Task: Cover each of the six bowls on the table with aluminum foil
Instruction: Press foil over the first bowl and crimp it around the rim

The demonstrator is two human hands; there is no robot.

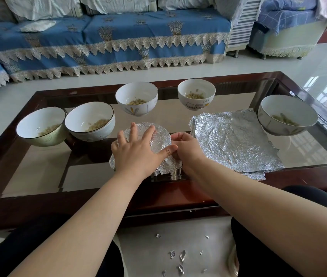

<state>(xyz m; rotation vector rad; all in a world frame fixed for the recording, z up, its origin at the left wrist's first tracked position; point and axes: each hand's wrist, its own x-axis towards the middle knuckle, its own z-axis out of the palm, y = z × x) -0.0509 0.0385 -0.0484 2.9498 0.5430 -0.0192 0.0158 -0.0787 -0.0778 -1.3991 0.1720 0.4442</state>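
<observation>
Two hands (136,148) (185,145) press foil (158,134) over one bowl (159,162).

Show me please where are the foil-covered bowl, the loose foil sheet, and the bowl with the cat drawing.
foil-covered bowl (159,134): head view, on the foil top between the hands.
loose foil sheet (232,140): head view, middle of the flat sheet.
bowl with the cat drawing (196,103): head view, on its outer wall.

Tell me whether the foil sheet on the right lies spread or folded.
Spread: the foil sheet lies open and crinkled on the table, beside the uncovered right bowl.
</observation>
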